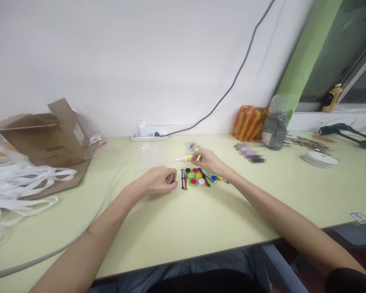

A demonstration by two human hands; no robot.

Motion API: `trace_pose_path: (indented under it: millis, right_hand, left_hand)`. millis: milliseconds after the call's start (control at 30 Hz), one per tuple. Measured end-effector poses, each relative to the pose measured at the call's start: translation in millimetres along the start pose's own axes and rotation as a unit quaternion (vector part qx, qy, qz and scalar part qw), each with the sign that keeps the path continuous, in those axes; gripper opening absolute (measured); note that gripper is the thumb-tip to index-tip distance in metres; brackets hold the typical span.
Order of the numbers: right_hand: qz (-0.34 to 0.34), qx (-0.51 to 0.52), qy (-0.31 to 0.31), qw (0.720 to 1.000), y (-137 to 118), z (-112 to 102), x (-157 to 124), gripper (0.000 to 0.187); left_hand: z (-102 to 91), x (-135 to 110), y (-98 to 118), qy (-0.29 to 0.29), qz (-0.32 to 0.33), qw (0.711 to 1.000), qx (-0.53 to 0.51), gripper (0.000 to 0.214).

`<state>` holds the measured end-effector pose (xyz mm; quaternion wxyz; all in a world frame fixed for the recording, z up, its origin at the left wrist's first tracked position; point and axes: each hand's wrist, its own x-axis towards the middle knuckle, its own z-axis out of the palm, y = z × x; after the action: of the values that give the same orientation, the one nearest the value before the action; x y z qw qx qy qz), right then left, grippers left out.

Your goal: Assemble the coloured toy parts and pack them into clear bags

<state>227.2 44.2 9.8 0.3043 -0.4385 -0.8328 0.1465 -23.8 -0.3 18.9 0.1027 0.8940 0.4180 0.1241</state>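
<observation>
My left hand [158,182] rests on the pale green table [201,219], fingers curled round a small blue piece [172,182]. My right hand [209,161] hovers just behind a cluster of small coloured round pots [198,177], its fingertips pinched on a thin yellowish stick [184,159]. Several thin coloured sticks [184,180], black, red and green, lie beside the pots between my two hands. More coloured sticks [192,145] lie a little farther back.
A torn cardboard box [45,140] and a heap of white straps [15,183] fill the left side. A white power strip [149,134] sits by the wall. An orange striped bag [250,122], grey bag [274,128], phone [251,154] and tape roll [320,158] lie at right.
</observation>
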Motion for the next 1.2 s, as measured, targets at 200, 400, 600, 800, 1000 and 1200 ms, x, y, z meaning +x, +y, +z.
trace_pose_path:
  millis: [200,400,600,800,1000,1200]
  right_hand:
    - [-0.074,-0.073,-0.038,0.994,-31.8,20.4,-12.9,0.018]
    - [-0.05,-0.084,-0.044,0.994,-39.2,19.2,-18.0,0.023]
    - [-0.081,-0.114,-0.023,0.99,-32.8,34.1,-17.2,0.016]
    - [-0.087,-0.148,-0.034,0.985,-32.1,39.2,-15.2,0.016]
    - [-0.038,-0.137,-0.055,0.988,-38.3,32.6,-15.7,0.016]
    - [-0.052,-0.142,-0.057,0.987,-35.0,42.4,-16.1,0.013]
  left_hand:
    - [3.6,2.0,-9.8,0.021,-0.003,0.999,0.023,0.016]
    - [11.4,5.6,-15.0,0.058,-0.02,0.998,0.034,0.007]
    - [19.6,10.4,-20.4,0.124,-0.014,0.992,0.004,0.015]
    - [24.4,13.8,-25.1,0.161,0.026,0.987,-0.015,0.024]
    - [25.5,14.4,-21.8,0.185,-0.026,0.982,0.012,0.013]
    - [25.6,17.2,-18.7,0.209,-0.051,0.976,0.026,0.012]
